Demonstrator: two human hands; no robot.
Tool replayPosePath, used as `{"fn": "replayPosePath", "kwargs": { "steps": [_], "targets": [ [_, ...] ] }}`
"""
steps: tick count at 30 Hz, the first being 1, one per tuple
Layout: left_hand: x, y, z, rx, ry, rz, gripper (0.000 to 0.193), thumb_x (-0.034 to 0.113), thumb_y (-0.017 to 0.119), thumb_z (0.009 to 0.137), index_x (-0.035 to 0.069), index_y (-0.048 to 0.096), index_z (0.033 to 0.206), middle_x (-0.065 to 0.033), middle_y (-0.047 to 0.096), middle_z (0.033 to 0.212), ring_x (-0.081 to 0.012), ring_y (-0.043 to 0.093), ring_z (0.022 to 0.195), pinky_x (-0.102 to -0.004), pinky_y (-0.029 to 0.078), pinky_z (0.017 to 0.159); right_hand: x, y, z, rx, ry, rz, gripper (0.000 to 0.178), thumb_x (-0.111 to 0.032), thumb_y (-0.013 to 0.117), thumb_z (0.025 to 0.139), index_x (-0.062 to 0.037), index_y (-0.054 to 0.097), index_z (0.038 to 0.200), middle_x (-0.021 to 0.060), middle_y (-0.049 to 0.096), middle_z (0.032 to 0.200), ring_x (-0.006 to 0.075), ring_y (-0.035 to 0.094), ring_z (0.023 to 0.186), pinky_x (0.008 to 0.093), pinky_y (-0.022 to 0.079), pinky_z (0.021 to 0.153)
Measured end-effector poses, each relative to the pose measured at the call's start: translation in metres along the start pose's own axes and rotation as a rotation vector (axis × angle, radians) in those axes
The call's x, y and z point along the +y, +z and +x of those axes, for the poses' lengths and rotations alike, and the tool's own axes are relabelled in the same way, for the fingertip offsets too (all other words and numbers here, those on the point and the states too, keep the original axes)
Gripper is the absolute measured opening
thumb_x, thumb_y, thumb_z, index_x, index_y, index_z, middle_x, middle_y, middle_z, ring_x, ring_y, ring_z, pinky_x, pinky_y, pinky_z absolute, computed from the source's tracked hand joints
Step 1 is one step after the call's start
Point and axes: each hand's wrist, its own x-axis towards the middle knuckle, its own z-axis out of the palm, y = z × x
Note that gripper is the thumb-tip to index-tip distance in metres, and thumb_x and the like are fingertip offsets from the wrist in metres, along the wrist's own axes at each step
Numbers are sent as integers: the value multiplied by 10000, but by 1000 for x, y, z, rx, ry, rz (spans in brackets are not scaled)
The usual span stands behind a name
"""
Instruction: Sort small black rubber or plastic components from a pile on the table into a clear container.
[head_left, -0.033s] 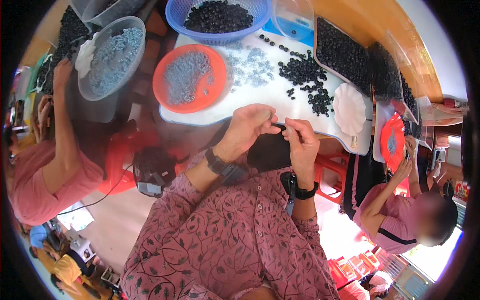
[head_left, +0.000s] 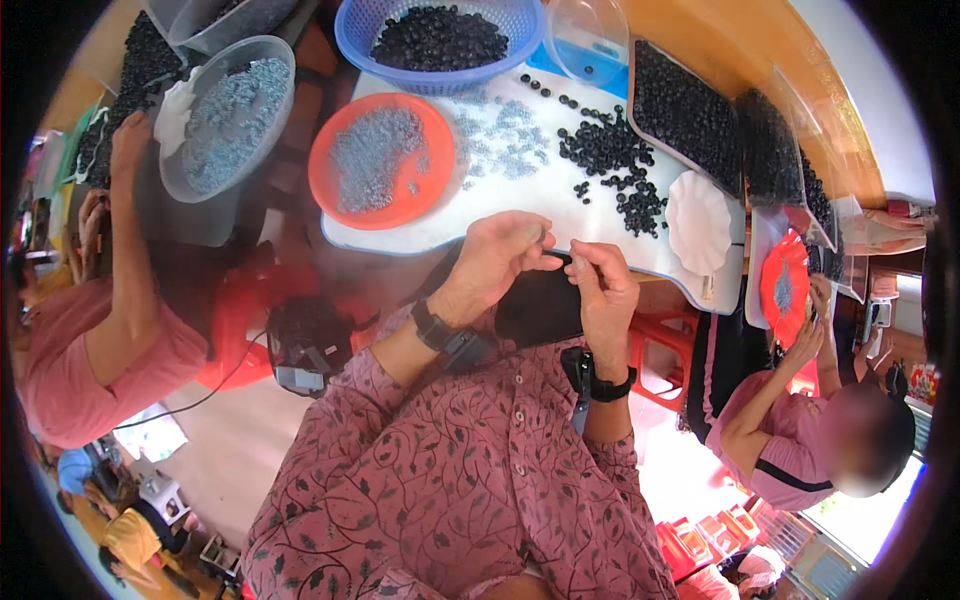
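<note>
Left hand (head_left: 495, 255), right hand (head_left: 605, 285) seemingly pinching narrowly, likely for precision; contents: can't tell. Black pieces (head_left: 605, 147) lying loose, presumably for easy picking.

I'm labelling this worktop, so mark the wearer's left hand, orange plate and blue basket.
Left hand (head_left: 491, 250), head view: middle of hand.
Orange plate (head_left: 437, 184), head view: bare right side.
Blue basket (head_left: 440, 82), head view: near wall.

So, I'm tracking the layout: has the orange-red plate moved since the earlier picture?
No: the orange-red plate keeps the same spot on the white tabletop; both shift together slightly in view, so the camera probably moved.
</note>
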Motion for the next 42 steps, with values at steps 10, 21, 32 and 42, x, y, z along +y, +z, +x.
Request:
{"fn": "replayPosePath", "kwargs": {
  "steps": [10, 21, 32, 42],
  "targets": [
    [15, 15, 5, -4, 7, 50, 209, 131, 641, 930, -31, 621, 1060, -63, 628, 879, -114, 619, 724, -296, 599, 689, -17, 9, 5, 35, -46, 10, 169, -9, 605, 927, 5, 665, 1085, 35, 603, 976, 80, 590, 770, 198, 485, 662],
    [17, 34, -10, -80, 3, 184, 185, 105, 668, 908, -41, 631, 1017, -109, 675, 884, -147, 660, 694, -260, 582, 629, -17, 12, 5, 58, -200, 70, 116, 16, 633, 892, 11, 664, 1003, 68, 602, 937, 128, 585, 807, 241, 479, 694],
    [12, 33, -25, -84, 5, 158, 123, 89, 633, 932, -8, 640, 1008, -61, 665, 871, -99, 626, 691, -265, 571, 654, -16, 18, -7, 105, -327, -95, 26, -11, 593, 914, -8, 568, 920, 96, 567, 890, 181, 583, 750, 281, 481, 661],
    [26, 33, -10, -68, 26, 140, 264, 121, 581, 963, -47, 626, 1162, -78, 651, 889, -111, 625, 762, -347, 604, 799, -7, 12, 2, 60, -103, 157, 62, -14, 598, 928, 6, 620, 983, 19, 592, 910, 66, 546, 705, 199, 452, 628]
  ]
}}
